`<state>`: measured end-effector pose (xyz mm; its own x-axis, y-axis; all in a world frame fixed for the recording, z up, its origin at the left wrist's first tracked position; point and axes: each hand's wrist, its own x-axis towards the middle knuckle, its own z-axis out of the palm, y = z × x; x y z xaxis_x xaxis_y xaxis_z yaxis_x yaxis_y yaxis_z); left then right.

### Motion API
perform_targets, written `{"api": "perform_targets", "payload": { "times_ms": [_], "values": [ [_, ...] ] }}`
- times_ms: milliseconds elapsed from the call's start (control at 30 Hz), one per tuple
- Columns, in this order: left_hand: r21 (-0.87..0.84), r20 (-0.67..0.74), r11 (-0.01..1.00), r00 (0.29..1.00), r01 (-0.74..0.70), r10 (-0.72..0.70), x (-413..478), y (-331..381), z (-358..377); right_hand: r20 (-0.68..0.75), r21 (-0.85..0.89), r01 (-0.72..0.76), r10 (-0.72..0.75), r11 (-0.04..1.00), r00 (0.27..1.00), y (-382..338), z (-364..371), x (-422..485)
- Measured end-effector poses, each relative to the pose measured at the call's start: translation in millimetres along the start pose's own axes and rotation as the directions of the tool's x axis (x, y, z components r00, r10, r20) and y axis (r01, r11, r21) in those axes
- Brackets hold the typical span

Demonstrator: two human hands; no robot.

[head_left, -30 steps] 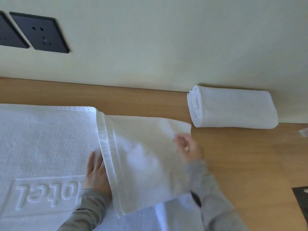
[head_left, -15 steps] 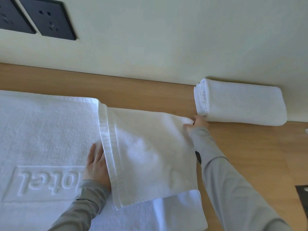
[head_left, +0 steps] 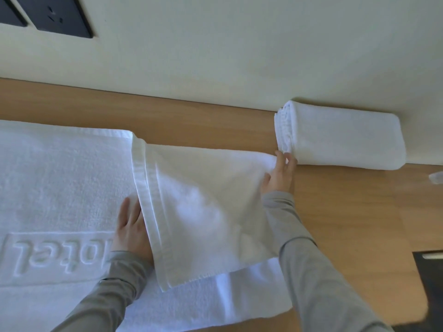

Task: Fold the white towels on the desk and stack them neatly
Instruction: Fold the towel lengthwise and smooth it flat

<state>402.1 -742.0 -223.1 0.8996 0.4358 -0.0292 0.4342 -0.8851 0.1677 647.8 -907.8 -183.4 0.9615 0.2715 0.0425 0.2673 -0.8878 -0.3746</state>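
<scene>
A large white towel (head_left: 60, 178) with raised "hotel" lettering lies spread on the wooden desk (head_left: 347, 212). Its right end is folded back over itself into a flap (head_left: 206, 207). My left hand (head_left: 131, 231) rests flat on the towel, its fingers tucked under the flap's hemmed edge. My right hand (head_left: 279, 173) lies with straight fingers on the flap's far right corner, fingertips close to a folded white towel (head_left: 342, 142) that sits against the wall.
Black wall sockets (head_left: 62, 17) sit at the upper left. A dark object (head_left: 429, 279) is at the desk's right edge, and a small pale item (head_left: 436, 177) lies at the far right. Bare wood shows to the right of the towel.
My right hand moved from the flap's middle up to its far right corner and now lies flatter along that edge. The left hand stayed in place.
</scene>
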Motion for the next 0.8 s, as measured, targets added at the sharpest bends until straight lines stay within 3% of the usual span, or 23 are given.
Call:
{"api": "perform_targets", "payload": {
  "times_ms": [100,200,300,367,467,533,600,667,733,800],
  "values": [
    [-0.003,0.023,1.0,1.0,0.008,-0.008,0,2,-3,-0.019,0.16,-0.009,0.012,0.987,1.0,12,-7,-38],
    [0.003,0.042,1.0,0.999,0.003,-0.003,-1,2,-4,0.194,0.362,-0.224,0.162,0.905,0.968,31,-24,-85],
    [0.004,0.064,1.0,0.998,0.004,-0.004,-1,3,-6,0.434,0.503,-0.426,0.207,0.752,0.877,50,-43,-130],
    [0.0,0.066,1.0,0.998,0.003,-0.003,-1,3,-6,0.576,0.462,-0.457,0.135,0.76,0.806,64,-52,-148],
    [-0.002,0.077,1.0,0.997,-0.002,0.002,-2,3,-7,0.714,0.327,-0.363,0.024,0.873,0.7,71,-56,-154],
    [-0.001,0.091,1.0,0.996,-0.003,0.003,-2,3,-9,0.676,0.358,-0.344,0.013,0.868,0.737,65,-53,-155],
    [-0.024,0.107,1.0,0.994,0.005,-0.002,-1,5,-12,0.605,0.446,-0.423,0.083,0.789,0.792,58,-54,-156],
    [-0.061,0.111,0.998,0.994,0.022,-0.015,-1,7,-17,0.598,0.472,-0.524,0.179,0.708,0.781,58,-57,-151],
    [-0.148,0.076,0.987,0.996,0.062,-0.051,2,11,-23,0.654,0.372,-0.673,0.334,0.64,0.679,64,-61,-144],
    [-0.244,0.001,0.969,0.999,0.048,-0.049,15,21,-32,0.689,0.246,-0.726,0.41,0.642,0.597,73,-57,-141]
  ]
}}
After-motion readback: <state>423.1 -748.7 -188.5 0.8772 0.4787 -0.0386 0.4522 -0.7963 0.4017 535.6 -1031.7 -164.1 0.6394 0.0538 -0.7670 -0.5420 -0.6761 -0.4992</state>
